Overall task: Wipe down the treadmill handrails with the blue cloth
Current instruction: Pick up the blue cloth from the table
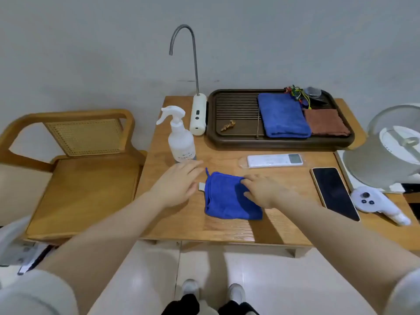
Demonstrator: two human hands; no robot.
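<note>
Wooden table [227, 228] | blue cloth [227, 198] folded flat, squarish | right hand [261, 189] touching

On the wooden table [227, 228] there were two blue cloths: a small one [227, 196] at the front and a larger folded one [283, 115] in the single dark tray [227, 137] at the table's back. One brown cloth [326, 122], one spray bottle [180, 137], one remote [273, 160], one phone [334, 193] and two hands, left [176, 184] and right [261, 189], were also over the table.
</note>
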